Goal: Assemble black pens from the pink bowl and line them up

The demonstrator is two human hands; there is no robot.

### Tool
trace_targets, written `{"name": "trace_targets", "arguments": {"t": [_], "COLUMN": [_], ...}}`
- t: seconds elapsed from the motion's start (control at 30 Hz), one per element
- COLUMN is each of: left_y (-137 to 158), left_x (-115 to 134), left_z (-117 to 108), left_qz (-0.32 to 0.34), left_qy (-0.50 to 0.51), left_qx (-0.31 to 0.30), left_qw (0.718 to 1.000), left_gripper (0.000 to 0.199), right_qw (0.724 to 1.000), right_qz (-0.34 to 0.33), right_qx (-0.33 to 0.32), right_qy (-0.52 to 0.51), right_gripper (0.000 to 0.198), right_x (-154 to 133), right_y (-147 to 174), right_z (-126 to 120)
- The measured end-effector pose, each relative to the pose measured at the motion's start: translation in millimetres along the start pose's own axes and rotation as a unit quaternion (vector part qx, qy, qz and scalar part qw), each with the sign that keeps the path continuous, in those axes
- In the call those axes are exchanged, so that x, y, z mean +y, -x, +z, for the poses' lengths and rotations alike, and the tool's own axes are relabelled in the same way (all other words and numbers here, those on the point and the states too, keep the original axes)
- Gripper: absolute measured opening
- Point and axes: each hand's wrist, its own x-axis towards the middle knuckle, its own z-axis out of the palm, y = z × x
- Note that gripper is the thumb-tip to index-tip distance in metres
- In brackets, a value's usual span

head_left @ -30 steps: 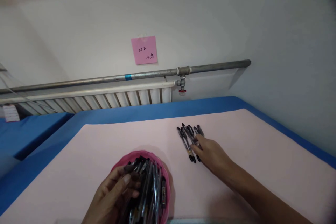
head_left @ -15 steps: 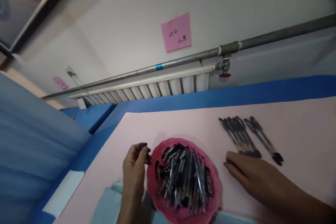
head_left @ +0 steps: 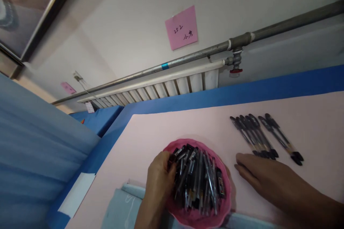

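My left hand [head_left: 160,175] reaches over the left rim of a pink scalloped bowl [head_left: 225,177]. Its fingers are curled among the dark pen parts there, and their tips are hidden. Clear pen barrels [head_left: 200,179] and black caps fill the bowl in a loose heap. My right hand [head_left: 264,173] lies closed on the pink tabletop, right of the bowl; whatever its fingers might hold is out of sight. Just beyond it lies a row of capped pens [head_left: 252,134], side by side. Two more pens [head_left: 281,137] lie slightly apart, to the right of that row.
A pink sheet [head_left: 150,128] covers the blue table [head_left: 188,101]. Light blue cloth [head_left: 120,204] is at the near edge, and white paper [head_left: 77,193] lies at the left. Behind the table run a radiator [head_left: 172,87] and a pipe [head_left: 199,54]. A blue curtain [head_left: 34,150] hangs left.
My left hand has moved right, from beside the bowl to over its left rim, with its fingers now among the pen parts. My right hand stays closed near the pens. The view has shifted slightly.
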Motion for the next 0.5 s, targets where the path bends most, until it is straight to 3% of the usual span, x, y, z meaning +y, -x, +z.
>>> {"name": "trace_targets", "arguments": {"t": [0.13,0.27,0.5], "left_y": [3.1,3.5,4.1], "left_x": [2.2,3.5,0.6], "left_z": [3.4,5.4,4.4], "left_qz": [0.050,0.010,0.003], "left_qy": [-0.099,-0.170,-0.116], "left_qx": [-0.057,-0.113,-0.100], "left_qw": [0.992,0.979,0.988], "left_gripper": [0.020,0.025,0.027], "right_qw": [0.996,0.994,0.990], "right_qz": [-0.023,-0.037,-0.027], "right_qx": [-0.049,-0.047,-0.068], "right_qy": [0.064,0.089,0.118], "right_gripper": [0.019,0.020,0.019], "right_x": [-2.2,-5.0,-7.4], "right_y": [-0.1,-0.5,-0.3], "right_z": [-2.9,-6.4,-8.1]}}
